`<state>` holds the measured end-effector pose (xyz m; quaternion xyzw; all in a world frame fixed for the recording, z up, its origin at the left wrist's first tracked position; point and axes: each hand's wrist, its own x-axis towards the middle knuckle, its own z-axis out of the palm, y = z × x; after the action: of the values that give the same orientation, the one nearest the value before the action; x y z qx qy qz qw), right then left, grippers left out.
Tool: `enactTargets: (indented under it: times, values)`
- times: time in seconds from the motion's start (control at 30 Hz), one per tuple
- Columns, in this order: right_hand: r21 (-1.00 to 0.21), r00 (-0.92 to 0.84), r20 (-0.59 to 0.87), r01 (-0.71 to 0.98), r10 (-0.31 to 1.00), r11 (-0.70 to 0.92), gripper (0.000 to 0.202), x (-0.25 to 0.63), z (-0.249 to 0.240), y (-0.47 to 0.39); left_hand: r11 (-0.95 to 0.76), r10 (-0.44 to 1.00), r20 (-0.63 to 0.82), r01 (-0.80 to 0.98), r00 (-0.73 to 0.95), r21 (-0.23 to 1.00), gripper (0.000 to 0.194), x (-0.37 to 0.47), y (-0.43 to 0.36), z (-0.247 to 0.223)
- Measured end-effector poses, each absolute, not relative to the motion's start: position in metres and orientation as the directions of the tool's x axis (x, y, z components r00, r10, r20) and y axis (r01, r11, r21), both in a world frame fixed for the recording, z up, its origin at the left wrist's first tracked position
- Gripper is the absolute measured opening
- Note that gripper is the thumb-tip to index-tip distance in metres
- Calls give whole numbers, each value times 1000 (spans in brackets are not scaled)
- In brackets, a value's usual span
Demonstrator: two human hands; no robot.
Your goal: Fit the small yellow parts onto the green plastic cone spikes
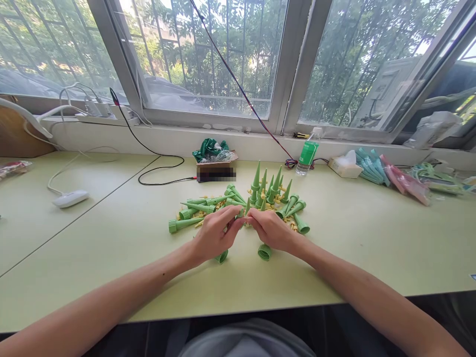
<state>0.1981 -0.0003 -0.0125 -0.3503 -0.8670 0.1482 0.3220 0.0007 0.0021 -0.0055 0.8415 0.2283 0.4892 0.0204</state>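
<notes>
My left hand (217, 232) is closed, with a bit of a green watering spike (240, 213) showing at its fingertips. Close against it, my right hand (273, 229) pinches something small that its fingers hide. Behind the hands, several green spikes (256, 177) stand upright in a cluster with yellow valves on them. Loose green spikes (186, 224) lie to the left among small yellow valves (201, 223), and more spikes (301, 224) lie to the right. Below my right hand is the round open end of a spike (265, 252); another (222, 256) pokes out under my left hand.
At the back stands a small cardboard box (232, 157) with green plastic in it. A water bottle (308, 152), a tissue box (345, 166) and bagged pink and teal items (403, 181) line the right. A white mouse (70, 198) and cables (159, 181) lie left.
</notes>
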Motion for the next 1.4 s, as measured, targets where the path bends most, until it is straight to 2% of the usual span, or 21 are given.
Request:
enactTargets:
  times: [0.13,0.27,0.37,0.5,0.6,0.77,0.83,0.9,1.17,1.4]
  values:
    - [-515,-539,452,493,711,701,26,197,-12,-2,-931,323,812,317,486,181,8,-1,1,-3]
    - [-547,-508,461,483,728,684,29,196,-11,-2,-962,198,790,271,580,42,23,-3,1,-4]
    - [-567,-489,464,477,738,672,32,194,-12,-1,-961,190,790,275,582,29,26,-3,1,-4]
    - [-575,-462,484,472,743,668,33,194,-11,-1,-933,311,809,321,498,161,14,1,0,-4]
    - [-590,-456,487,456,745,666,24,194,-8,-4,-866,469,808,367,358,340,5,3,1,-3]
    - [-574,-468,520,428,715,698,16,194,-5,-7,-654,756,616,277,220,704,16,5,4,0]
    - [-557,-477,524,435,705,708,16,194,-6,-6,-575,816,535,204,220,792,19,4,5,1]
    - [-538,-484,532,441,695,718,16,195,-9,-4,-542,834,501,174,232,822,20,4,5,1]
    - [-488,-511,549,446,661,750,17,197,-9,-3,-711,703,653,300,281,636,15,2,4,-3]
    - [-494,-501,538,465,678,735,27,196,-12,-2,-846,516,763,371,389,383,16,1,0,-2]
